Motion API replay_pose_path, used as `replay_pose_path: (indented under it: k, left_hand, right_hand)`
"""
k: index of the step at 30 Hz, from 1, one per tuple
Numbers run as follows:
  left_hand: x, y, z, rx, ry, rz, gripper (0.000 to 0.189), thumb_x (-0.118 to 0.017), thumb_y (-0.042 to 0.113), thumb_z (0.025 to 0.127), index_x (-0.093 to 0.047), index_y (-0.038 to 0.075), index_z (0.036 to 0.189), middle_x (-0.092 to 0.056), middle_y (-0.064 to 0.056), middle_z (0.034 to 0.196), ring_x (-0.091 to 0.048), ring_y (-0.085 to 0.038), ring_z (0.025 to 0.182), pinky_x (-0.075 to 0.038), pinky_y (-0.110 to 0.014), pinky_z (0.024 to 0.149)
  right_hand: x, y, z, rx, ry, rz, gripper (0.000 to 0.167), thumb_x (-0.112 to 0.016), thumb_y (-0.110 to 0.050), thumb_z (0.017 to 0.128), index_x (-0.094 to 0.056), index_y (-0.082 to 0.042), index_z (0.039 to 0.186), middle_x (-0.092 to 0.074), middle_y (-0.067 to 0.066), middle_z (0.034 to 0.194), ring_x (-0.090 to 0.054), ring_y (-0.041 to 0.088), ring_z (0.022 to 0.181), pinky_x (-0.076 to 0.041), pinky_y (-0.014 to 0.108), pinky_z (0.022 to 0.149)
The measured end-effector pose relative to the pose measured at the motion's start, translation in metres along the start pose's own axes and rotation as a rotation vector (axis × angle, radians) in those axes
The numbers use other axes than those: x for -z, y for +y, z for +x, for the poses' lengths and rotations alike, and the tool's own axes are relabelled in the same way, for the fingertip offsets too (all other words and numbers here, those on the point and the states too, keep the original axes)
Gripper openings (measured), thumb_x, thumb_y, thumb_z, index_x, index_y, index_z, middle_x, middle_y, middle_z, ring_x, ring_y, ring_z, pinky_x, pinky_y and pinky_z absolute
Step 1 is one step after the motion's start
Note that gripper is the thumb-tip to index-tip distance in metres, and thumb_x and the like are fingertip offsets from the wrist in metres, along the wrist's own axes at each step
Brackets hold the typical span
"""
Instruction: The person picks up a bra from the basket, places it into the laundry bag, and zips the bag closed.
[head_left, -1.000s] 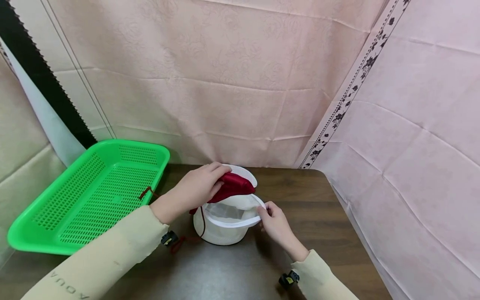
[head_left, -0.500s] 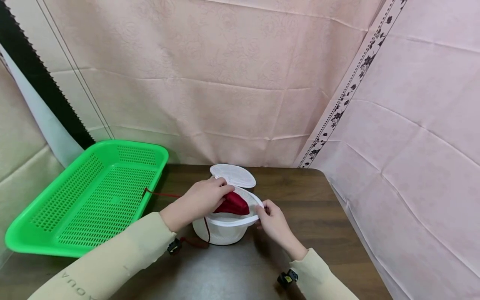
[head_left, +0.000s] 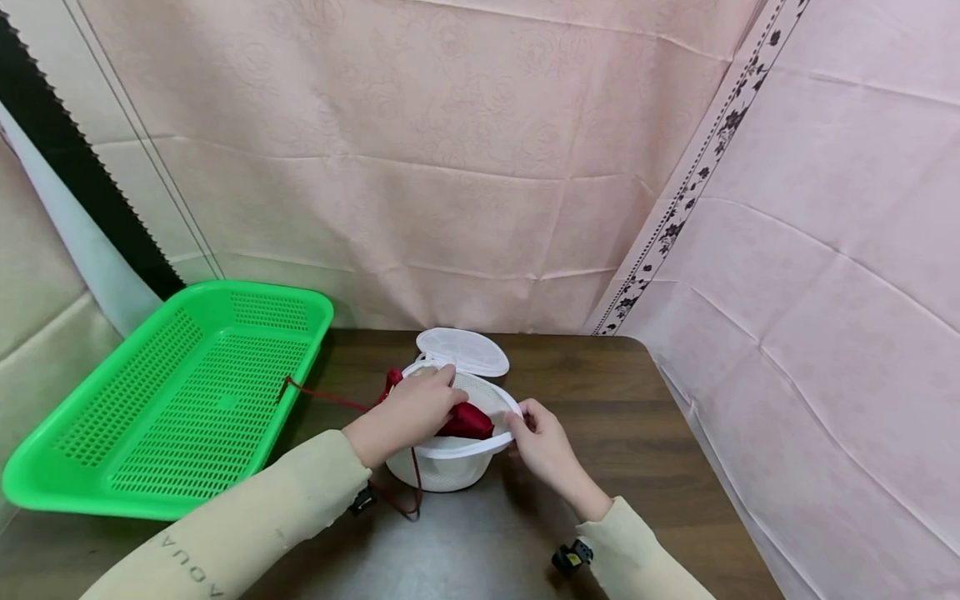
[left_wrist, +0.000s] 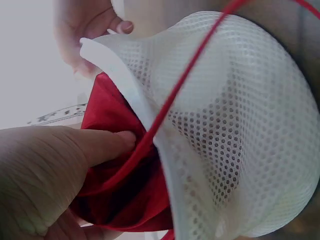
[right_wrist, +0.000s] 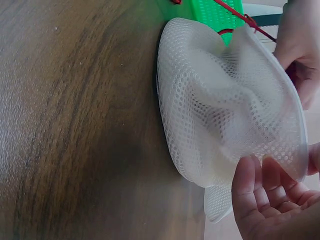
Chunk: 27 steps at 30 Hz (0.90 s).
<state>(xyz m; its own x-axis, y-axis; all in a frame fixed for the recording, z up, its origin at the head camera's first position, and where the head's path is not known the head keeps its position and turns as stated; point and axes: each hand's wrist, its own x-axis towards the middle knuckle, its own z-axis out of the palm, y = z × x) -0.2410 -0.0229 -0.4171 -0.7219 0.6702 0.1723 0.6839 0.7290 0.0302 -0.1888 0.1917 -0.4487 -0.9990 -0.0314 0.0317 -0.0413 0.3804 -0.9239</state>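
A white mesh laundry bag (head_left: 450, 472) with a stiff rim stands on the table, its round lid (head_left: 468, 352) folded back behind it. My left hand (head_left: 408, 414) grips a bunched piece of shiny red cloth (head_left: 471, 422) at the bag's mouth. In the left wrist view, the thumb presses on the red cloth (left_wrist: 112, 110) beside the white rim. Red cord trails from the cloth over the bag's side and leftward. My right hand (head_left: 546, 442) pinches the rim at the right; its fingertips touch the mesh wall (right_wrist: 250, 115) in the right wrist view.
A large green plastic basket (head_left: 300, 400) stands on the left, with one end of the red cord (head_left: 330, 396) hanging over its near-right rim. The dark wooden table (head_left: 622, 433) extends to the right. Pale cloth curtains (head_left: 450, 167) close off the back and sides.
My left hand has lowered the red cloth from above the bag down into its mouth. The lid is now uncovered behind. My right hand stays on the rim.
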Motion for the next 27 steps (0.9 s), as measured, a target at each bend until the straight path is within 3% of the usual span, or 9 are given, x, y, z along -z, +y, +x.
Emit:
replay_pose_path:
  k: [6, 13, 16, 20, 23, 26, 27]
  left_hand:
    - [-0.012, -0.004, -0.001, 0.010, -0.033, -0.037, 0.018, -0.067, 0.010, 0.086, -0.074, 0.022, 0.098, -0.053, -0.005, 0.089, -0.056, -0.024, 0.081, -0.049, -0.038, 0.069]
    - [-0.020, -0.011, -0.001, 0.060, -0.063, -0.041, 0.021, -0.061, 0.003, 0.089, -0.072, 0.021, 0.091, -0.054, -0.005, 0.091, -0.057, -0.023, 0.081, -0.049, -0.037, 0.072]
    - [-0.022, -0.011, -0.002, 0.066, -0.041, -0.020, 0.022, -0.060, 0.000, 0.089, -0.071, 0.019, 0.085, -0.055, -0.005, 0.091, -0.057, -0.024, 0.079, -0.051, -0.038, 0.068]
    - [-0.025, -0.008, -0.005, 0.053, 0.018, 0.087, 0.021, -0.060, -0.001, 0.088, -0.071, 0.015, 0.081, -0.055, -0.009, 0.089, -0.058, -0.029, 0.074, -0.053, -0.041, 0.062]
    - [-0.026, -0.007, -0.007, 0.052, 0.036, 0.127, 0.017, -0.061, -0.001, 0.088, -0.071, 0.012, 0.084, -0.055, -0.010, 0.091, -0.058, -0.031, 0.075, -0.053, -0.042, 0.060]
    - [-0.023, -0.009, -0.007, 0.067, 0.020, 0.079, 0.007, -0.068, 0.008, 0.088, -0.069, 0.011, 0.094, -0.056, -0.009, 0.093, -0.060, -0.028, 0.081, -0.053, -0.041, 0.062]
    - [-0.021, -0.010, -0.007, 0.074, 0.009, 0.055, 0.012, -0.071, 0.012, 0.087, -0.068, 0.011, 0.098, -0.057, -0.008, 0.095, -0.060, -0.027, 0.083, -0.053, -0.040, 0.063]
  right_hand:
    - [-0.003, 0.020, 0.007, 0.028, 0.016, 0.027, 0.011, -0.057, -0.014, 0.098, -0.059, -0.005, 0.092, -0.059, 0.009, 0.077, -0.063, 0.036, 0.067, -0.055, 0.048, 0.060]
    - [-0.004, 0.014, 0.005, 0.081, -0.025, 0.103, 0.015, -0.054, -0.017, 0.100, -0.058, -0.002, 0.100, -0.062, 0.012, 0.085, -0.064, 0.024, 0.073, -0.056, 0.047, 0.067]
    - [-0.002, 0.012, 0.007, 0.088, -0.034, 0.138, 0.018, -0.053, -0.014, 0.101, -0.057, 0.003, 0.102, -0.062, 0.014, 0.085, -0.064, 0.024, 0.074, -0.056, 0.043, 0.067]
    - [0.000, 0.012, 0.009, 0.079, -0.033, 0.190, 0.017, -0.050, -0.007, 0.101, -0.055, 0.010, 0.102, -0.061, 0.017, 0.084, -0.064, 0.030, 0.075, -0.056, 0.043, 0.066]
    - [0.001, 0.014, 0.010, 0.070, -0.016, 0.199, 0.017, -0.050, -0.006, 0.100, -0.055, 0.010, 0.101, -0.061, 0.016, 0.083, -0.063, 0.030, 0.073, -0.055, 0.049, 0.067]
    - [0.001, 0.016, 0.010, 0.064, 0.008, 0.203, 0.017, -0.052, -0.009, 0.100, -0.056, 0.008, 0.101, -0.061, 0.014, 0.082, -0.063, 0.027, 0.072, -0.054, 0.053, 0.068]
    - [0.001, 0.017, 0.010, 0.062, 0.013, 0.202, 0.018, -0.052, -0.010, 0.100, -0.057, 0.007, 0.101, -0.061, 0.014, 0.082, -0.063, 0.025, 0.071, -0.054, 0.054, 0.068]
